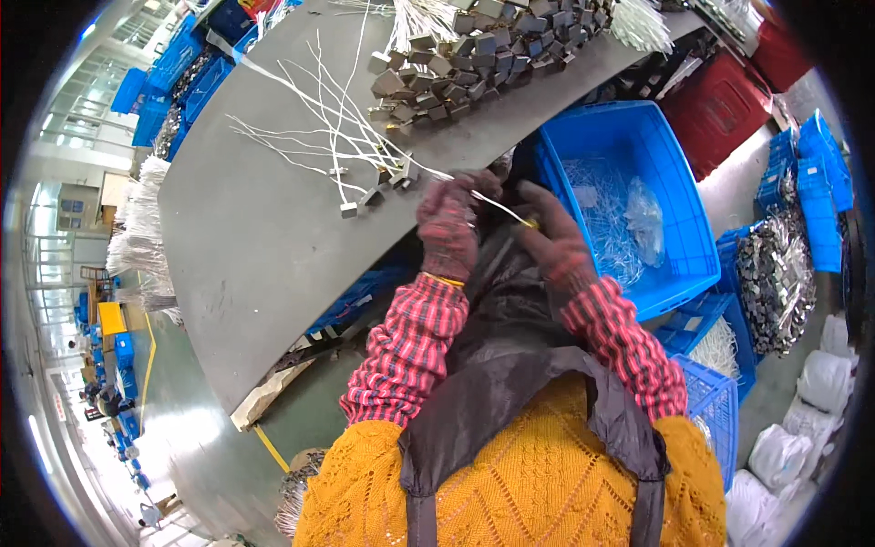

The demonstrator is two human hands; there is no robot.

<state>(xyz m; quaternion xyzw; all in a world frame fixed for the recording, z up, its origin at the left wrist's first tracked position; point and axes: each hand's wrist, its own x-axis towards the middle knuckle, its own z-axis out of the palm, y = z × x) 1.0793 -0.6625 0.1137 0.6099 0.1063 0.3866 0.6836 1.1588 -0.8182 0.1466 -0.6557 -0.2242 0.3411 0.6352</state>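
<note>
My left hand [448, 226], in a dark reddish knit glove, is closed around a thin white wire [499, 207] at the table's edge. The wire runs across to my right hand [558, 239], gloved alike, whose fingertips pinch its end beside a small yellowish bit. On the grey table [283, 246], just beyond my left hand, lie several small dark blocks [372, 198] with white wires [335, 137] fanning out to the far left. The wire in my hands seems to lead toward these blocks, but my left glove hides part of it.
A large heap of dark blocks [474, 68] with bundled white wires lies at the table's far side. Right of my hands stands a blue bin [679, 182] holding clear plastic and thin strands. Beyond it are red containers [715, 109], blue crates [820, 210] and white sacks [779, 456].
</note>
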